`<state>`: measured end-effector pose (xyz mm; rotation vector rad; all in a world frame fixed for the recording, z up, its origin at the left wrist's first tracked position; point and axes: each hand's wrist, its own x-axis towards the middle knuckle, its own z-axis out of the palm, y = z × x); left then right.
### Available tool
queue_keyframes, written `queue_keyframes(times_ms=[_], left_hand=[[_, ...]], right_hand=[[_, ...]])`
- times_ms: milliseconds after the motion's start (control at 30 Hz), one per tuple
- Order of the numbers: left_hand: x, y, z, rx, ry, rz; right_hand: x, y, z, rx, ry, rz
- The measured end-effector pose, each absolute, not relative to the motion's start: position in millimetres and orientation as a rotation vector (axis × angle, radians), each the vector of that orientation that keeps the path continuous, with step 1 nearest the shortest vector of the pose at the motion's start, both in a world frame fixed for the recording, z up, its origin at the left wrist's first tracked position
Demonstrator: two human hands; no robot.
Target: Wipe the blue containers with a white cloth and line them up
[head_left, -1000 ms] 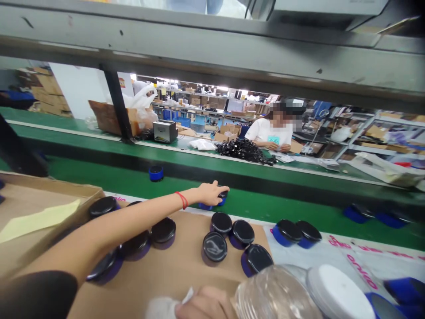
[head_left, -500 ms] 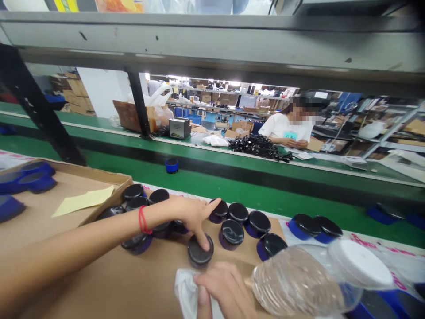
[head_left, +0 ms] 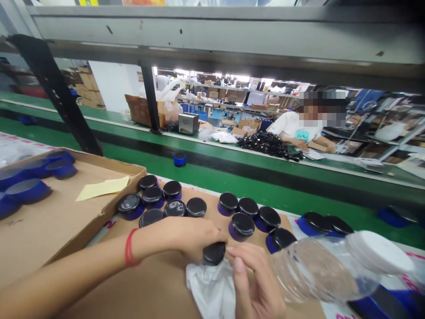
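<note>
My left hand [head_left: 199, 237], with a red string on its wrist, is closed round a round blue piece with a glossy black top [head_left: 214, 253], tilted above the cardboard. Right below that piece hangs a crumpled white cloth [head_left: 214, 288]. My right hand [head_left: 257, 274] is closed with the cloth at its fingers, its fingertips close beside the held piece. Several similar black-topped pieces [head_left: 241, 226] stand on the cardboard behind both hands. A clear plastic bottle with a white cap [head_left: 312, 266] lies just right of my right hand.
At left, a shallow cardboard tray [head_left: 133, 177] holds blue pieces and a yellow paper [head_left: 102, 188]. A green conveyor [head_left: 206, 175] runs behind, carrying a lone blue piece [head_left: 179, 159]. A metal shelf [head_left: 212, 33] crosses above. Opposite sits a person [head_left: 292, 126] near a black pile [head_left: 265, 144].
My left hand has gone from pressing on the piece's top to gripping it, lifted and tilted at the cloth. My right hand has come up against it. The view has shifted slightly.
</note>
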<state>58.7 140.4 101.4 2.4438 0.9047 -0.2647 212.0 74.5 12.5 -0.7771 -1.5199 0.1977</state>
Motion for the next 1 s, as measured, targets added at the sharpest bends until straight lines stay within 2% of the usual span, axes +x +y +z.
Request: queue_keyframes(times_ms=[267, 433, 533, 633, 800, 1000], left_hand=[[37, 106, 119, 2.040, 1.133, 0.539], [30, 95, 96, 1.788, 0.988, 0.841], [29, 98, 83, 1.838, 0.981, 0.914], [30, 104, 72, 1.940, 1.131, 0.991], [28, 108, 41, 2.281, 1.390, 1.074], [20, 103, 1, 2.423, 1.425, 1.194]], right_hand=[[214, 78, 17, -0.788, -1.815, 0.164], [196, 69, 35, -0.924, -1.577, 0.634], [191, 72, 40, -0.918, -1.523, 0.744], [192, 84, 31, -0.955, -1.597, 0.611], [201, 107, -1, -0.966, -1.774, -0.015], [192, 99, -12, -1.064, -1.753, -0.155]])
